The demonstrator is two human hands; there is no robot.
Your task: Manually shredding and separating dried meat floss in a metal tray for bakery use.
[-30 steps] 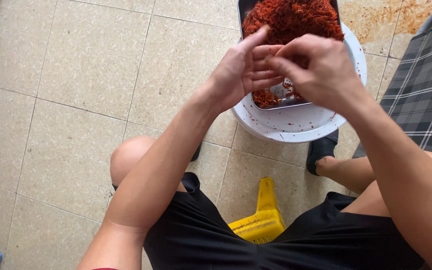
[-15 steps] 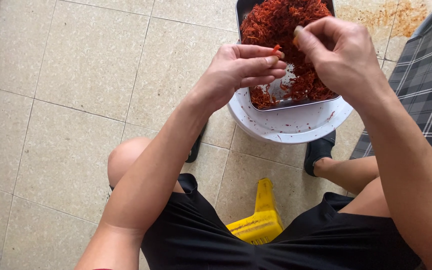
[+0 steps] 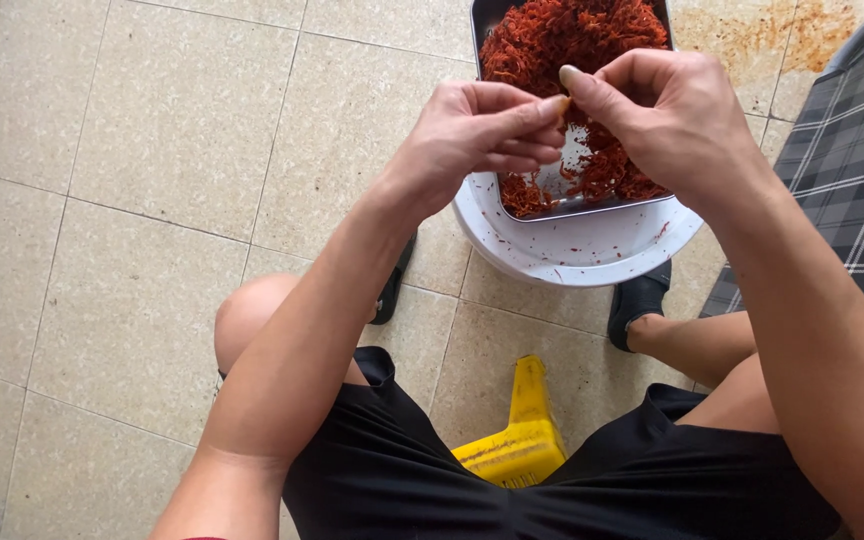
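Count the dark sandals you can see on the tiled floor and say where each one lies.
2. One sandal lies just left of the white basin, partly hidden behind the left forearm. The other sandal sits below the basin's right side, on a foot. No others show.

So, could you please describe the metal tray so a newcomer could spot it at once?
On the tiled floor stands a white round basin. Across its top rests the metal tray, below both hands. It is the only rectangular container, heaped with red shreds.

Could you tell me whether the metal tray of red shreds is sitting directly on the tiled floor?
No, the metal tray rests on top of a white basin, which stands on the floor.
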